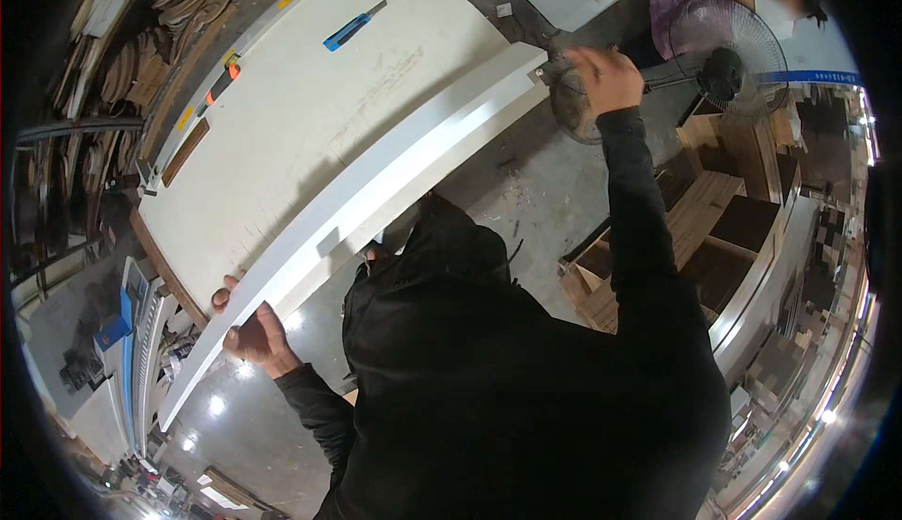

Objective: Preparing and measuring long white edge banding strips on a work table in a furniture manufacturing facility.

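Head view shows a long white panel (376, 191) running from the lower left of the frame to the upper centre, its far length lying along the edge of a white desk (310, 97). The left hand (252, 337) curls around the panel's near edge at lower left; the right hand (606, 77) is closed over its far end at upper centre. Held only at its ends, the panel could sag or twist and slip from either grip. Its far end is close to a standing fan (723, 64) and could knock it. A blue utility knife (352, 26) on the desk might be swept off.
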Available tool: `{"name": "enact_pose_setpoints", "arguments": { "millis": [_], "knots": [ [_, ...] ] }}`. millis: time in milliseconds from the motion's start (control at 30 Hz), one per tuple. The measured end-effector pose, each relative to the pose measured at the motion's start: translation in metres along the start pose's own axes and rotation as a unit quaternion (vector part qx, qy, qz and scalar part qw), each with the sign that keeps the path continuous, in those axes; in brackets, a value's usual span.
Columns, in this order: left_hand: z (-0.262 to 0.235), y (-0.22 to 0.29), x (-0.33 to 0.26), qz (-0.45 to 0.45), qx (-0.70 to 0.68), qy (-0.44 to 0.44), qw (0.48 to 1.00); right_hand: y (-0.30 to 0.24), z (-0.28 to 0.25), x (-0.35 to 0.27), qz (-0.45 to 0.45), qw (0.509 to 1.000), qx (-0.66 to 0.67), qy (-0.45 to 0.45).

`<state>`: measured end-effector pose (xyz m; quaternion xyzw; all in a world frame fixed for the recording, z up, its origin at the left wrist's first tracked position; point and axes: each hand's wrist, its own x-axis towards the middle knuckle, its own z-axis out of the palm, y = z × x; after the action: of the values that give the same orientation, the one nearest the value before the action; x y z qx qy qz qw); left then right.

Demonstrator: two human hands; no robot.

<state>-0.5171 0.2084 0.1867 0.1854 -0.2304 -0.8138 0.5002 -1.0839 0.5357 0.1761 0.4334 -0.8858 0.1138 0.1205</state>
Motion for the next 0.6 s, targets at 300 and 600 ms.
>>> {"name": "enact_pose_setpoints", "arguments": {
  "millis": [300,600],
  "knots": [
    [0.005,0.015,0.008,0.062,0.045,-0.046,0.996,-0.079,0.002,-0.004,0.288,0.706,0.647,-0.033],
    [0.021,0.015,0.002,0.004,0.096,-0.130,0.987,-0.141,0.007,0.035,0.287,0.650,0.694,0.122]
  ]
}}
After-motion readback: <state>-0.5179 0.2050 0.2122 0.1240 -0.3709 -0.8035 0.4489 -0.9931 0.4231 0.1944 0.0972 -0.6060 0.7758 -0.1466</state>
